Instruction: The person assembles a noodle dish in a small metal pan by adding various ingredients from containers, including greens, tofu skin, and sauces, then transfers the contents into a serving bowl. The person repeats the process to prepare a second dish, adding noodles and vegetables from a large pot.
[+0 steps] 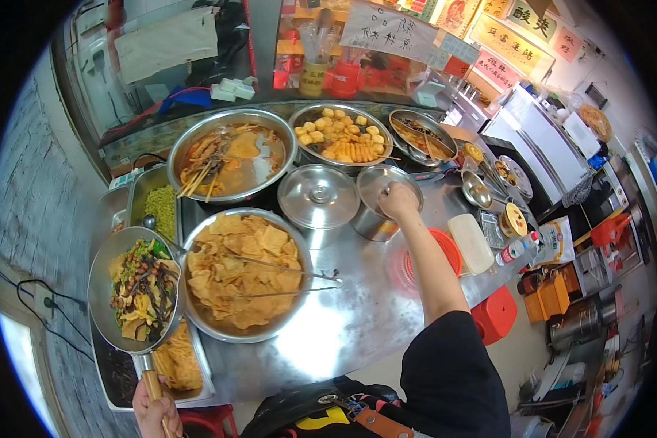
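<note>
My left hand (155, 410) is closed round the wooden handle of a wide round strainer (102, 292), tilted at the left of the counter. Leafy greens, dark strips, beans and yellow pieces (140, 292) lie in it. My right arm reaches forward over the counter. The right hand (399, 201) is closed at the top of a steel pot lid (370, 182), its fingers over the knob; the lid rests on a tall steel pot (376, 228). Beside it stands another lidded pot (318, 196). A big steel bowl of fried tofu-skin pieces (244, 277) holds metal tongs (281, 271).
Along the back stand a pan of skewers in broth (223, 164), a pan of yellow balls (336, 131) and a smaller oval pan (423, 139). Trays with green bits (160, 208) and yellow shreds (175, 361) line the left. A red basket (445, 252) and bottle (517, 250) are right.
</note>
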Action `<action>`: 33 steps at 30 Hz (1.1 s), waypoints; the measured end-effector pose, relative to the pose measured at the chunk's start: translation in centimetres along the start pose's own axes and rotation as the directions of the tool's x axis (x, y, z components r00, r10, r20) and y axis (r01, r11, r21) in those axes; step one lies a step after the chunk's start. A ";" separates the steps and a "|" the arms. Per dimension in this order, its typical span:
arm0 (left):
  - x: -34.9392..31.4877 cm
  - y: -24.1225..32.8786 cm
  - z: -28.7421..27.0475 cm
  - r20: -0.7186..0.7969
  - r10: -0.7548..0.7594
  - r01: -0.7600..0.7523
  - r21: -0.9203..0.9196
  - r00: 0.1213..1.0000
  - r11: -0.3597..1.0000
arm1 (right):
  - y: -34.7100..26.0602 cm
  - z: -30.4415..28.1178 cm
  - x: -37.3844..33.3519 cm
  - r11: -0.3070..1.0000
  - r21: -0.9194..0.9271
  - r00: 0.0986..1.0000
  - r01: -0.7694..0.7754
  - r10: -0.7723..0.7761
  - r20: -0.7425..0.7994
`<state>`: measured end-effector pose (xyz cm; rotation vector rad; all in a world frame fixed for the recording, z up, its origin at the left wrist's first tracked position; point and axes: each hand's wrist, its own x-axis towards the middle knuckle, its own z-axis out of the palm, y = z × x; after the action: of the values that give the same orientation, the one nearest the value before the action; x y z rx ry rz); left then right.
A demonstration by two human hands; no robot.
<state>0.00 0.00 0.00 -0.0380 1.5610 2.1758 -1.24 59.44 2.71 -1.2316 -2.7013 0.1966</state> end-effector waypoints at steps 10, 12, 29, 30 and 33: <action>-4.9 -3.1 13.8 -0.115 -0.085 0.083 -0.021 0.990 0.996 | 5.1 4.5 4.1 0.981 0.018 0.957 0.192 -0.191 0.217; -5.3 -3.8 15.0 -0.057 -0.111 0.109 -0.048 0.992 0.993 | 5.2 2.6 2.8 0.976 0.098 0.956 0.192 -0.209 0.204; -4.2 -4.2 19.2 -0.031 -0.117 0.116 -0.031 0.993 0.993 | 8.7 8.6 -11.6 0.785 0.220 0.584 0.579 -0.588 0.560; -4.3 -4.2 19.2 -0.033 -0.117 0.116 -0.026 0.993 0.993 | 7.4 7.2 -10.1 0.774 0.353 0.678 0.525 -0.632 0.376; -4.1 -4.6 19.0 -0.050 -0.105 0.107 0.032 0.993 0.994 | 1.6 3.1 -5.6 0.664 0.441 0.738 0.603 -0.675 0.007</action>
<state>9.89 16.89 3.85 -0.1603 1.5853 2.0800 2.95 56.08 -1.19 -0.0980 -2.8255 0.7516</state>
